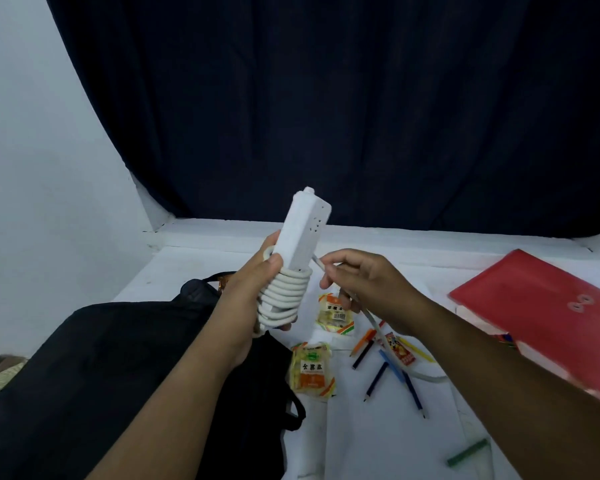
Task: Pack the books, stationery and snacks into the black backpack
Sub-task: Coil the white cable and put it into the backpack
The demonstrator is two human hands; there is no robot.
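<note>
- Your left hand grips the white power strip, raised over the table; thumb presses the coiled cable wrapped round its lower end.
- Your right hand pinches the loose cable tail, which trails down to 5 o'clock across the pencils.
- Strip looks rigid, fairly light; cable stiff and springy, so the coils will likely pop loose if you let the thumb off. Hold it across the coils, not by the bare top.
- Black backpack lies at 8 o'clock of the hands, soft and floppy; can't tell if the mouth is open.
- Snack packets: one just under the right hand, one at 6 o'clock beside the bag. Light, crinkly, slippery film; pinch an edge.
- Coloured pencils scattered at 5 o'clock: thin, rigid, they'll roll; gather as a bunch.
- Red book at 3 o'clock: flat, probably the heaviest; grab by the spine edge.
- Green stick, low at 5 o'clock; can't tell what it is.
</note>
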